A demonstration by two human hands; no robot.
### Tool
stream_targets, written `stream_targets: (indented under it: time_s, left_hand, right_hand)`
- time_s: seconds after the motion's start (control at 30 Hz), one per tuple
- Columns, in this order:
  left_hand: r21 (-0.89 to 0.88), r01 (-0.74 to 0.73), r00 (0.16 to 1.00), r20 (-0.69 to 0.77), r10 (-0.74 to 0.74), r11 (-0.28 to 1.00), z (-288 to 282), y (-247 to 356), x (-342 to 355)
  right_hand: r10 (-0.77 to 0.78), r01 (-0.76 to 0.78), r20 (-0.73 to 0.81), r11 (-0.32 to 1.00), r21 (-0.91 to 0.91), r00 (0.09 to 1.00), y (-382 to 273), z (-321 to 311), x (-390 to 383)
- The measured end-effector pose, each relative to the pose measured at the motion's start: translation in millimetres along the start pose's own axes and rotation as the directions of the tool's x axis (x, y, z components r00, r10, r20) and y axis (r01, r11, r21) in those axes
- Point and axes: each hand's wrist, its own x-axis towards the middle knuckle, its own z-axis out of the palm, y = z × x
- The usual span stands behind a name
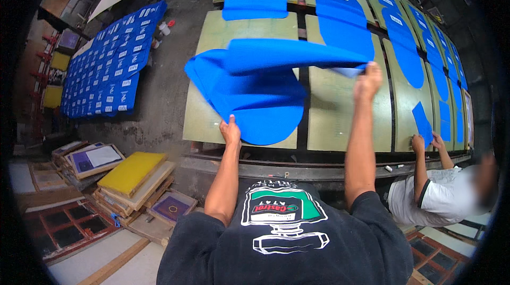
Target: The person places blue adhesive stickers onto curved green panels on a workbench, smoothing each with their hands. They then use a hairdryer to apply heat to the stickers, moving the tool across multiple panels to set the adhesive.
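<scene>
A large blue fabric piece (265,99) with a rounded end is stretched between my two hands. My left hand (230,130) pinches its near edge, beside the rounded end that lies over a greenish-yellow board (202,125). Farther away and to the right, my right hand (368,82) is closed on a corner, lifted over the neighbouring board (345,117). Between the hands the cloth is folded and its upper part hangs in the air, partly blurred. Beyond it, a blue cut piece (255,1) with a white printed patch lies flat on another board.
On the right, a co-worker in a white shirt (443,194) handles a small blue piece (422,120). More blue pieces (401,51) lie on the boards there. Printed blue sheets (111,67) spread at far left. Wooden frames, one with a yellow screen (133,172), are stacked at lower left.
</scene>
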Motion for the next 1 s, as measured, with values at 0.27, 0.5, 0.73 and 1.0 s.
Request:
stream_targets:
  time_s: [0.27, 0.5, 0.73, 1.0]
  left_hand:
    - [-0.382, 0.002, 0.811, 0.541, 0.221, 0.924, 127.5, 109.2, -60.5]
    - [-0.612, -0.235, 0.439, 0.626, 0.645, 0.755, 295.2, 244.7, -126.9]
    - [-0.249, 0.361, 0.708, 0.701, -0.090, 0.899, 315.7, 72.6, -112.8]
    - [-0.068, 0.174, 0.870, 0.479, -0.121, 0.982, 210.2, 4.5, -82.4]
  right_hand:
    - [-0.372, 0.389, -0.203, 0.920, 0.050, 0.906, -217.0, -107.4, 53.1]
    - [-0.524, 0.491, -0.026, 0.812, -0.315, 0.851, -220.2, -130.1, 0.5]
    - [-0.632, 0.622, 0.041, 0.748, -0.230, 0.774, -270.5, -102.2, -83.6]
    - [-0.536, 0.606, 0.325, 0.777, -0.173, 0.779, -248.0, 23.0, -111.0]
